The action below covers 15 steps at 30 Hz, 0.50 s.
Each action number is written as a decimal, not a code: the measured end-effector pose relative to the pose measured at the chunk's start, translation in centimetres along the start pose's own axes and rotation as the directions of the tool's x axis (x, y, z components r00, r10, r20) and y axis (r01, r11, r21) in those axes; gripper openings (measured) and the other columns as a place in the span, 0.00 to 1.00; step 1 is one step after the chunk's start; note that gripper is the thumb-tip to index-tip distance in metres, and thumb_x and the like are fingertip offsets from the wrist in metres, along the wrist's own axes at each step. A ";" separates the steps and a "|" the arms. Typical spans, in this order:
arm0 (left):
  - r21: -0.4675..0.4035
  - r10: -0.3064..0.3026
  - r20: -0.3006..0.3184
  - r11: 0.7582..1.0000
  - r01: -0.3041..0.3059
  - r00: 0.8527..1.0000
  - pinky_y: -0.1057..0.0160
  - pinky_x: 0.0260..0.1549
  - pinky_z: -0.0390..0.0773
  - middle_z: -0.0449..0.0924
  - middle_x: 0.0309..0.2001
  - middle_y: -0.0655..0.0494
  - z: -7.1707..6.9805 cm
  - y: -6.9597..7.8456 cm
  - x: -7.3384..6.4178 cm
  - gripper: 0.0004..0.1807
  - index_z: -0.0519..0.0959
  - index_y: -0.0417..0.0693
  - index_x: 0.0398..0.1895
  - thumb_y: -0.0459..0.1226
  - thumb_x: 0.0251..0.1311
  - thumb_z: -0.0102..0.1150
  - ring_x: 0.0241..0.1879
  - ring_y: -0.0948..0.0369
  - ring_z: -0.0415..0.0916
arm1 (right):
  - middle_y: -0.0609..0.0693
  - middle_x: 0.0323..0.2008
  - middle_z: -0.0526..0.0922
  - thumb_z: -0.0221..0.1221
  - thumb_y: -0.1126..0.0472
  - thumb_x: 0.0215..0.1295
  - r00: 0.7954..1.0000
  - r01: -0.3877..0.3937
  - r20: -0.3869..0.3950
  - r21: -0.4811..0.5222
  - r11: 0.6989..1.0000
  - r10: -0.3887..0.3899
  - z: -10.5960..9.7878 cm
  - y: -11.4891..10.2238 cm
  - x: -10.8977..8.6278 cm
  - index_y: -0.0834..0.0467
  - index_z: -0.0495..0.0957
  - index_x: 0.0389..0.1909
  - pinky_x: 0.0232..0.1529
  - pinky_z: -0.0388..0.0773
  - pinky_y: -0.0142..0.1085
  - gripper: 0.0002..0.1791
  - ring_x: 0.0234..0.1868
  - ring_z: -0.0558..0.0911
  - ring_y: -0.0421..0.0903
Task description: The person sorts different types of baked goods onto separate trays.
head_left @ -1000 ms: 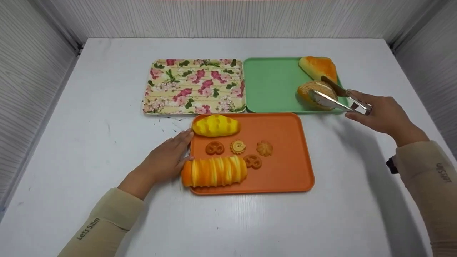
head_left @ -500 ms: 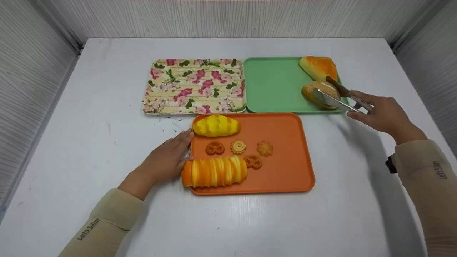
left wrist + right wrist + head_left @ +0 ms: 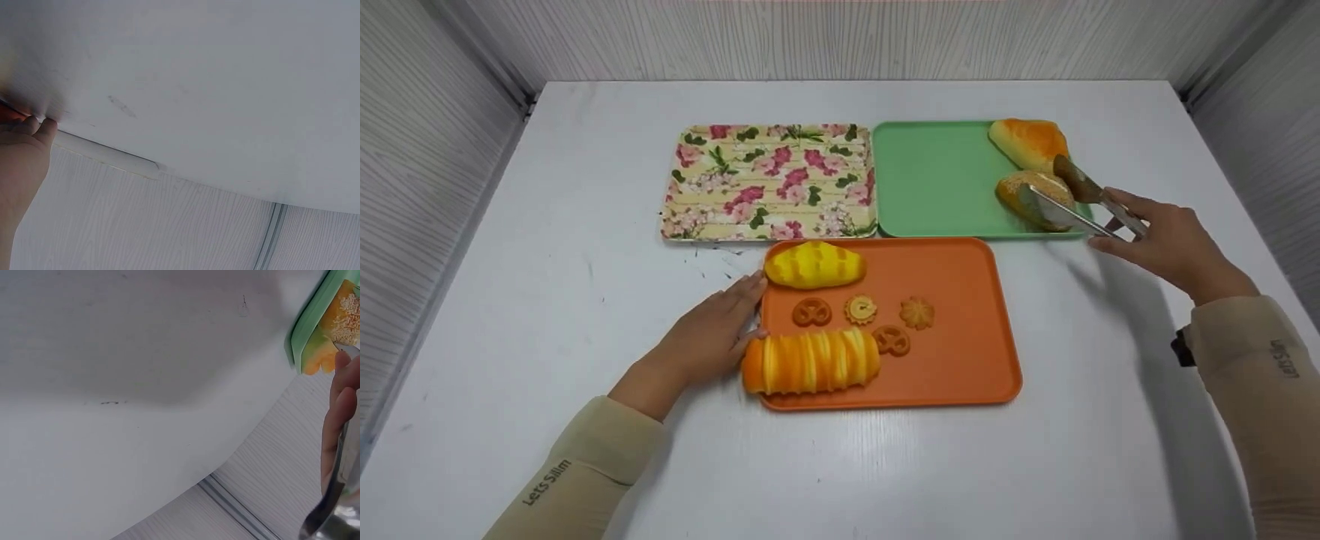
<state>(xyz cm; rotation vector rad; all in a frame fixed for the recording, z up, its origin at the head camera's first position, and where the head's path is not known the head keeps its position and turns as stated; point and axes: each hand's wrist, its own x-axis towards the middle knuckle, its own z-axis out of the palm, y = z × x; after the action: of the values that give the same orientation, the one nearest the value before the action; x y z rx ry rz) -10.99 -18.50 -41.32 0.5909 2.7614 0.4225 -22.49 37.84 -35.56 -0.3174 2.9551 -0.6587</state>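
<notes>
My right hand (image 3: 1166, 240) grips a pair of metal tongs (image 3: 1069, 216) around its arms. One tong arm lies over the sesame-topped bun (image 3: 1027, 191) on the green tray (image 3: 930, 180); the other stands slightly off the bun's right side. Behind the bun, a golden-topped bread (image 3: 1027, 139) sits in the tray's back right corner. My left hand (image 3: 701, 330) rests with fingers extended against the left edge of the orange tray (image 3: 952, 375). Its thumb is by the striped bread roll (image 3: 810, 361), and its fingertips reach near the yellow bread (image 3: 815, 265).
Two pretzel-shaped cookies, one of them a left pretzel cookie (image 3: 811, 311), a round cookie (image 3: 859, 309) and a flower-shaped cookie (image 3: 916, 312) lie on the orange tray. A floral tray (image 3: 780, 180) stands left of the green one. Walls (image 3: 840, 41) enclose the white table's back and sides.
The sesame bun has shifted slightly right on the green tray along with the tongs. The tongs have then spread a little, their far arm moving off the bun. My left hand stays put.
</notes>
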 end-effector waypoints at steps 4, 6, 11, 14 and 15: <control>0.006 0.002 -0.005 1.000 -0.002 1.000 0.49 0.68 0.47 0.39 0.76 0.53 0.2 -0.1 0.1 0.40 0.39 0.49 0.76 0.57 0.70 0.37 0.73 0.56 0.39 | 0.56 0.45 0.81 0.65 0.42 0.57 1.000 0.001 -0.025 0.042 0.999 0.000 -0.2 -0.1 -0.4 0.46 0.59 0.72 0.27 0.69 0.28 0.43 0.29 0.76 0.45; 0.004 0.003 -0.007 1.000 -0.003 1.000 0.49 0.68 0.47 0.39 0.76 0.54 0.2 -0.2 0.1 0.40 0.39 0.49 0.76 0.57 0.70 0.37 0.73 0.56 0.39 | 0.55 0.45 0.81 0.65 0.43 0.56 0.999 -0.011 -0.038 0.067 0.998 0.013 -0.4 -0.2 -0.7 0.44 0.59 0.72 0.28 0.69 0.27 0.43 0.30 0.76 0.44; 0.001 0.004 -0.013 1.000 -0.004 1.000 0.49 0.68 0.48 0.40 0.76 0.53 0.2 -0.2 0.1 0.40 0.40 0.49 0.76 0.57 0.70 0.38 0.73 0.55 0.40 | 0.53 0.45 0.79 0.66 0.45 0.56 0.998 -0.018 -0.058 0.129 0.991 0.026 -0.5 -0.8 -1.0 0.39 0.59 0.71 0.28 0.71 0.24 0.42 0.30 0.79 0.41; 0.007 0.006 -0.014 1.000 -0.006 1.000 0.49 0.68 0.48 0.41 0.76 0.52 0.2 -0.1 0.1 0.41 0.40 0.48 0.76 0.57 0.70 0.39 0.73 0.55 0.41 | 0.53 0.46 0.79 0.66 0.46 0.57 0.998 0.012 -0.069 0.134 0.991 -0.003 -0.3 -1.4 -1.0 0.37 0.59 0.71 0.26 0.71 0.24 0.41 0.28 0.78 0.41; 0.009 0.007 -0.014 1.000 -0.006 1.000 0.49 0.68 0.48 0.41 0.76 0.52 0.2 -0.1 0.1 0.41 0.40 0.48 0.76 0.57 0.70 0.39 0.73 0.55 0.41 | 0.54 0.47 0.79 0.66 0.46 0.57 0.998 0.023 -0.069 0.135 0.991 -0.014 -0.2 -1.7 -1.0 0.37 0.59 0.71 0.25 0.71 0.25 0.41 0.28 0.77 0.41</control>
<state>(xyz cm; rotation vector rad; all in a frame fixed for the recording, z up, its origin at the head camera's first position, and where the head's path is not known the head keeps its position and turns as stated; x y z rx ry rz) -11.06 -18.51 -41.54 0.6016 2.7773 0.4172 -21.22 36.67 -34.59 -0.3164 2.9546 -0.8850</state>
